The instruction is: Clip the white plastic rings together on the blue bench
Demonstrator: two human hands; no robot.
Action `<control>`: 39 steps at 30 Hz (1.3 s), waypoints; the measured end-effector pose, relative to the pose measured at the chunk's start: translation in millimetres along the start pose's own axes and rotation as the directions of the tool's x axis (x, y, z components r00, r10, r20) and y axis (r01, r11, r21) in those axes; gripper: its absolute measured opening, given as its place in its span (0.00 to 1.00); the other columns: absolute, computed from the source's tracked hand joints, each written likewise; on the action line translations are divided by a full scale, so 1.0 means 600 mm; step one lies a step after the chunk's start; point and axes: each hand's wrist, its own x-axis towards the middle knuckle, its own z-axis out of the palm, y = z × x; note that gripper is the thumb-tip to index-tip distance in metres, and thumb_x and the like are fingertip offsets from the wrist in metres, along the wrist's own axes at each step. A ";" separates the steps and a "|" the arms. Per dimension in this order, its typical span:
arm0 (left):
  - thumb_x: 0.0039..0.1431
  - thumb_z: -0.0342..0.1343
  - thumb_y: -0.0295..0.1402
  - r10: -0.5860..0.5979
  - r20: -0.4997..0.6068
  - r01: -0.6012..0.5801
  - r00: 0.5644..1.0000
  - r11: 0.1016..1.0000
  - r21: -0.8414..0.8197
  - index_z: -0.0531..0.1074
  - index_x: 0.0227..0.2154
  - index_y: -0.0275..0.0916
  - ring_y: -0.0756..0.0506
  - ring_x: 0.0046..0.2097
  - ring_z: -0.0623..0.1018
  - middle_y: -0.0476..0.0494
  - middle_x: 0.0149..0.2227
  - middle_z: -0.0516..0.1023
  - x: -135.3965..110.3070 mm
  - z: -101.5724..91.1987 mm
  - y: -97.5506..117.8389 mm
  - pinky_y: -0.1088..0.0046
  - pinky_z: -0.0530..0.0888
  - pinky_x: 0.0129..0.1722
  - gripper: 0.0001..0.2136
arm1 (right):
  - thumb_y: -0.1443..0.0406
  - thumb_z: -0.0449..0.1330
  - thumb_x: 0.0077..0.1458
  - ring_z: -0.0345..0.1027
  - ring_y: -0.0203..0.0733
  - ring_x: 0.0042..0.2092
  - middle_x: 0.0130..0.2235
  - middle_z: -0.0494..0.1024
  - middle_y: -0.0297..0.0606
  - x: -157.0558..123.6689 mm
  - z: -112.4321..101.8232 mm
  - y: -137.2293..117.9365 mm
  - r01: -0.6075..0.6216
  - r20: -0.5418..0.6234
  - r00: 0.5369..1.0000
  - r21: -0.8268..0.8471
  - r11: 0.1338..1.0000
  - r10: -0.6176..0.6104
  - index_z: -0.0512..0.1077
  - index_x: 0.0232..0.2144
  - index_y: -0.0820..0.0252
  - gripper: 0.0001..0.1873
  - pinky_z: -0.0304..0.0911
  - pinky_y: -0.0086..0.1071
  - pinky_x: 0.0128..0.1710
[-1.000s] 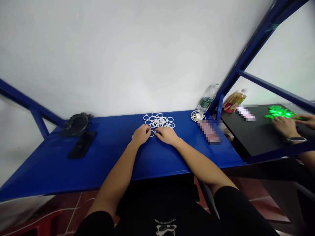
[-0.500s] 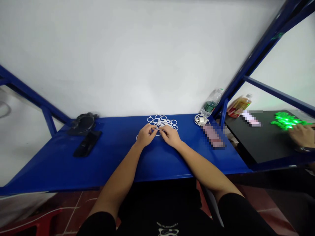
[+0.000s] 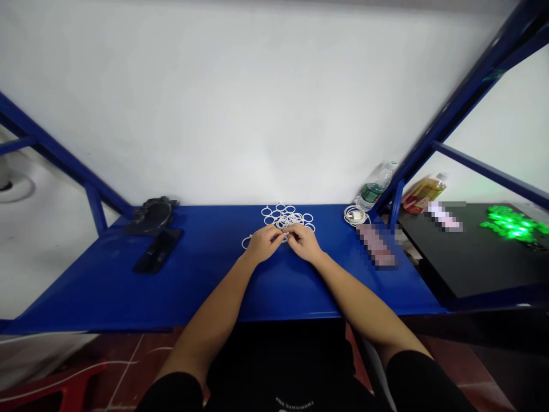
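The left hand (image 3: 265, 245) and right hand (image 3: 305, 241) rest on the blue tabletop (image 3: 214, 286) with their fingertips meeting at the near edge of a pile of white rings (image 3: 288, 217). Both hands' fingers are curled in, half closed. Whether either hand actually pinches a ring is too small to tell. One loose ring (image 3: 246, 242) lies just left of the left hand. Well to its left sit a black phone (image 3: 158, 257) and a dark bundle (image 3: 151, 213). Right of the right hand are a coiled white cable (image 3: 355, 215) and a water bottle (image 3: 373, 187) — its green label is unreadable.
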 end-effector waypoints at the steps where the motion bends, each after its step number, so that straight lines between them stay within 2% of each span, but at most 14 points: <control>1: 0.70 0.55 0.35 0.006 0.015 -0.006 1.000 1.000 -0.003 0.76 0.33 0.41 0.47 0.34 0.76 0.47 0.32 0.77 0.000 0.000 0.002 0.70 0.72 0.38 0.09 | 0.71 0.55 0.57 0.74 0.42 0.37 0.37 0.82 0.38 0.000 0.000 -0.001 -0.014 -0.008 1.000 -0.002 1.000 0.014 0.78 0.38 0.55 0.12 0.69 0.35 0.41; 6: 0.71 0.53 0.34 0.038 0.097 -0.038 0.995 0.999 0.001 0.76 0.36 0.41 0.46 0.38 0.77 0.45 0.36 0.78 0.000 0.002 0.007 0.70 0.72 0.40 0.09 | 0.71 0.54 0.53 0.72 0.41 0.33 0.31 0.78 0.36 0.002 -0.004 -0.002 -0.014 0.005 1.000 0.004 1.000 0.014 0.73 0.30 0.56 0.09 0.66 0.34 0.38; 14: 0.72 0.52 0.35 0.068 0.116 -0.070 0.991 0.998 0.006 0.74 0.36 0.41 0.47 0.37 0.76 0.46 0.35 0.76 -0.001 0.006 0.008 0.70 0.72 0.39 0.09 | 0.73 0.51 0.56 0.72 0.40 0.33 0.31 0.78 0.34 0.004 -0.007 0.007 0.026 0.042 0.999 0.082 0.996 -0.029 0.72 0.31 0.56 0.12 0.66 0.32 0.37; 16: 0.72 0.52 0.35 0.078 0.068 -0.078 0.995 0.997 0.007 0.74 0.35 0.41 0.46 0.38 0.76 0.46 0.35 0.77 0.002 0.006 0.005 0.69 0.73 0.41 0.10 | 0.73 0.51 0.57 0.75 0.41 0.37 0.35 0.81 0.36 0.002 -0.007 0.006 0.046 0.009 0.999 0.055 0.997 -0.047 0.75 0.35 0.56 0.14 0.68 0.34 0.41; 19: 0.69 0.57 0.35 0.061 -0.117 -0.052 0.991 0.996 0.079 0.74 0.32 0.41 0.44 0.43 0.77 0.44 0.38 0.78 0.008 -0.002 -0.009 0.65 0.74 0.48 0.08 | 0.72 0.52 0.59 0.76 0.44 0.45 0.49 0.81 0.42 0.000 -0.005 0.003 0.050 -0.061 0.997 0.008 0.999 -0.050 0.75 0.49 0.55 0.19 0.71 0.37 0.47; 22: 0.64 0.61 0.33 -0.056 -0.289 0.124 0.956 0.967 0.222 0.75 0.29 0.41 0.41 0.49 0.76 0.41 0.44 0.79 0.013 -0.023 -0.032 0.60 0.72 0.55 0.07 | 0.71 0.53 0.62 0.76 0.45 0.48 0.54 0.79 0.43 -0.001 -0.005 0.003 0.044 -0.047 0.998 -0.020 0.999 -0.045 0.73 0.55 0.53 0.21 0.72 0.39 0.49; 24: 0.62 0.62 0.34 -0.195 -0.316 0.296 0.928 0.903 0.312 0.76 0.29 0.41 0.39 0.52 0.76 0.40 0.48 0.80 0.013 -0.040 -0.050 0.58 0.70 0.56 0.07 | 0.70 0.53 0.63 0.75 0.45 0.49 0.52 0.80 0.43 0.001 -0.006 0.008 0.057 -0.034 0.998 -0.043 0.997 -0.059 0.74 0.53 0.54 0.19 0.71 0.40 0.50; 27: 0.61 0.62 0.36 -0.408 -0.222 0.465 0.885 0.772 0.434 0.78 0.29 0.42 0.35 0.55 0.75 0.40 0.51 0.80 0.006 -0.056 -0.073 0.54 0.69 0.55 0.07 | 0.70 0.53 0.64 0.75 0.46 0.50 0.48 0.81 0.43 0.005 -0.014 0.018 0.050 -0.048 0.997 -0.080 0.995 -0.054 0.76 0.50 0.56 0.17 0.71 0.40 0.51; 30: 0.60 0.62 0.34 -0.538 -0.084 0.496 0.839 0.691 0.526 0.80 0.30 0.43 0.33 0.55 0.75 0.40 0.51 0.80 -0.001 -0.057 -0.086 0.50 0.66 0.57 0.04 | 0.69 0.54 0.64 0.75 0.46 0.49 0.48 0.81 0.43 0.008 -0.029 0.028 -0.014 -0.078 0.997 -0.126 0.992 0.004 0.76 0.49 0.56 0.15 0.71 0.40 0.50; 33: 0.60 0.61 0.34 -0.552 -0.042 0.486 0.833 0.692 0.534 0.81 0.38 0.44 0.32 0.56 0.74 0.39 0.53 0.79 -0.003 -0.048 -0.086 0.49 0.65 0.59 0.06 | 0.67 0.55 0.64 0.75 0.46 0.46 0.48 0.80 0.43 0.012 -0.044 0.038 -0.094 -0.113 0.991 -0.169 0.981 0.076 0.77 0.48 0.56 0.14 0.70 0.39 0.49; 37: 0.63 0.59 0.37 -0.475 0.024 0.409 0.879 0.781 0.472 0.77 0.55 0.46 0.33 0.61 0.71 0.39 0.59 0.76 -0.001 -0.036 -0.078 0.53 0.66 0.61 0.18 | 0.65 0.55 0.64 0.75 0.45 0.42 0.47 0.80 0.42 0.014 -0.051 0.052 -0.191 -0.112 0.979 -0.207 0.960 0.171 0.78 0.48 0.57 0.15 0.70 0.38 0.46; 39: 0.64 0.57 0.35 -0.439 0.100 0.350 0.893 0.817 0.458 0.75 0.58 0.49 0.34 0.63 0.70 0.41 0.61 0.76 0.000 -0.032 -0.074 0.51 0.64 0.63 0.20 | 0.65 0.55 0.64 0.75 0.45 0.41 0.47 0.81 0.42 0.015 -0.049 0.056 -0.221 -0.059 0.975 -0.244 0.944 0.213 0.78 0.49 0.57 0.15 0.70 0.37 0.45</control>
